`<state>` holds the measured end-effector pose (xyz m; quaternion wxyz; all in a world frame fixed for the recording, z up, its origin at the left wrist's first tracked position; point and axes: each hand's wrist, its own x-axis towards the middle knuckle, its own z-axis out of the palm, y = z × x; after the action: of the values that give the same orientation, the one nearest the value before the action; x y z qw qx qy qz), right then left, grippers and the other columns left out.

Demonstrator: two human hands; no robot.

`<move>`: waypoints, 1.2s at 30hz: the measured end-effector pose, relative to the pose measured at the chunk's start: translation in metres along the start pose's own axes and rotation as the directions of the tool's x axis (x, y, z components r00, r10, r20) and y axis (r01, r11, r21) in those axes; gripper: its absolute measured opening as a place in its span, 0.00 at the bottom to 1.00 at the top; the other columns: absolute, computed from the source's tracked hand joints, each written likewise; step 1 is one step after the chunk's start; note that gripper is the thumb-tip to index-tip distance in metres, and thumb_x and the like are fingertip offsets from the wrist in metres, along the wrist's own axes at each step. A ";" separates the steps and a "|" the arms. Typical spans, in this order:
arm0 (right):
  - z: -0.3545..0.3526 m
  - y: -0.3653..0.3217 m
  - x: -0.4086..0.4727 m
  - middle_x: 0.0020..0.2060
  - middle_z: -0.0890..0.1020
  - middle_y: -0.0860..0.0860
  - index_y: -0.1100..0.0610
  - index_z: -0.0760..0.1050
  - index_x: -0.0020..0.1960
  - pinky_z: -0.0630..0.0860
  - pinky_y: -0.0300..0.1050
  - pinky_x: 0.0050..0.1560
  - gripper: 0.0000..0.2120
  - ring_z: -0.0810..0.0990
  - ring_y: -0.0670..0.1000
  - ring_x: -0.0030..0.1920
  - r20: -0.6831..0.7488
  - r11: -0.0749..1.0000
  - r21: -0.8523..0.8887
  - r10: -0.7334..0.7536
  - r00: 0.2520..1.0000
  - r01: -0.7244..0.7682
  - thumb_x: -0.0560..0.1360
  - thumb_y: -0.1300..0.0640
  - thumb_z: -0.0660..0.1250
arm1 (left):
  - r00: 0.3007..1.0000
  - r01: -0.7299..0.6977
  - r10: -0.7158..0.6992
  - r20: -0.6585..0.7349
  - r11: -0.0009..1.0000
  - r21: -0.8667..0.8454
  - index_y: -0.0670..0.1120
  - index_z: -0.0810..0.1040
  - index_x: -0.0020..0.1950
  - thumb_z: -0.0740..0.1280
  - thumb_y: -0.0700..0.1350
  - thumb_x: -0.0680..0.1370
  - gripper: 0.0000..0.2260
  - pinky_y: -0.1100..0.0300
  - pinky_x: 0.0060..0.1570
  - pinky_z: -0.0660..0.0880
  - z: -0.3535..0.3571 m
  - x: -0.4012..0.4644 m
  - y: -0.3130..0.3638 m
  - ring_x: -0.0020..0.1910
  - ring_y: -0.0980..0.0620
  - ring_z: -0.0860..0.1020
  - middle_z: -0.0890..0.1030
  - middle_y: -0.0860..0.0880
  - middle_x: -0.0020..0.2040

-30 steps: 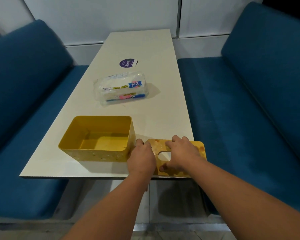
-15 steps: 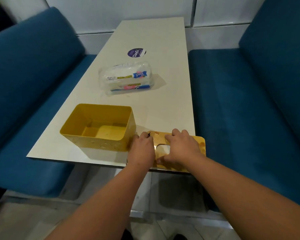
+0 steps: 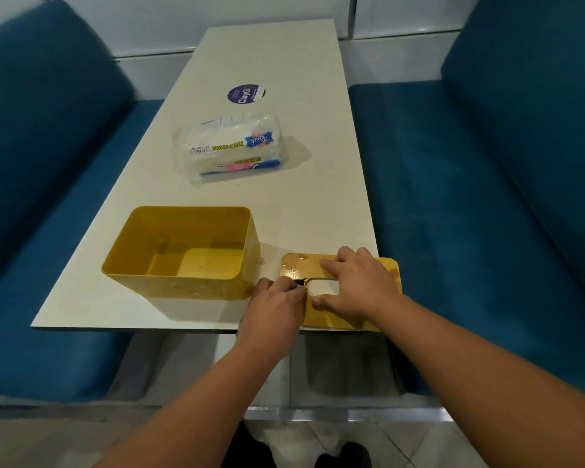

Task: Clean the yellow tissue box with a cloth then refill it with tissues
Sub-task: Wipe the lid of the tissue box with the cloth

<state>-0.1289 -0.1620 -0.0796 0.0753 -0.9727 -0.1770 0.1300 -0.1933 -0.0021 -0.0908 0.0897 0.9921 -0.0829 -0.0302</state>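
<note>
The yellow tissue box [image 3: 190, 289] stands open and empty near the table's front edge, with stains on its front wall. Its flat yellow lid [image 3: 387, 270] lies to the right, hanging a little over the table's corner, smeared and wet-looking. My right hand [image 3: 358, 285] presses flat on the lid, fingers spread and thumb beside the slot. My left hand [image 3: 274, 309] is curled at the lid's left side and pinches a small dark object [image 3: 300, 282] against the slot's corner. A plastic-wrapped pack of paper towels [image 3: 230, 146] lies further back on the table.
The long white table [image 3: 318, 204] carries a round purple sticker [image 3: 245, 93] near its far end. Blue upholstered benches flank it, one on the left [image 3: 48, 163] and one on the right [image 3: 487, 197]. A white wall closes the far end.
My left hand has slid right along the lid to the slot's corner, with the small dark object now showing at its fingertips. My right hand has stayed pressed on the lid. My view has shifted.
</note>
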 end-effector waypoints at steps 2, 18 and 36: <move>0.001 0.002 0.002 0.63 0.69 0.47 0.44 0.63 0.73 0.70 0.48 0.57 0.35 0.67 0.52 0.62 0.011 1.000 0.003 0.005 1.000 -0.005 0.70 0.30 0.62 | 1.000 -0.001 0.001 0.005 0.999 -0.047 0.53 0.70 0.70 0.61 0.41 0.78 0.21 0.57 0.58 0.69 0.004 -0.011 -0.006 0.57 0.49 0.67 0.72 0.54 0.66; 0.000 -0.001 0.008 0.59 0.72 0.47 0.44 0.67 0.71 0.73 0.48 0.53 0.34 0.69 0.52 0.59 -0.023 1.000 0.009 0.024 0.999 -0.024 0.69 0.31 0.66 | 0.998 0.066 -0.066 -0.007 0.998 -0.011 0.51 0.68 0.72 0.62 0.39 0.78 0.22 0.55 0.61 0.70 -0.001 0.020 -0.001 0.61 0.46 0.67 0.70 0.51 0.67; 0.000 -0.001 0.006 0.59 0.72 0.47 0.45 0.67 0.70 0.74 0.48 0.53 0.32 0.69 0.52 0.58 -0.014 1.000 0.015 0.022 1.000 -0.022 0.70 0.33 0.65 | 0.955 0.276 -0.287 -0.073 0.952 -0.134 0.46 0.75 0.66 0.60 0.37 0.78 0.17 0.54 0.59 0.71 -0.004 0.068 0.011 0.60 0.45 0.69 0.73 0.47 0.64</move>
<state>-0.1238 -0.1589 -0.0804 0.0823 -0.9749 -0.1646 0.1251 -0.1277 -0.0232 -0.0878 0.1490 0.9866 0.0658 -0.0021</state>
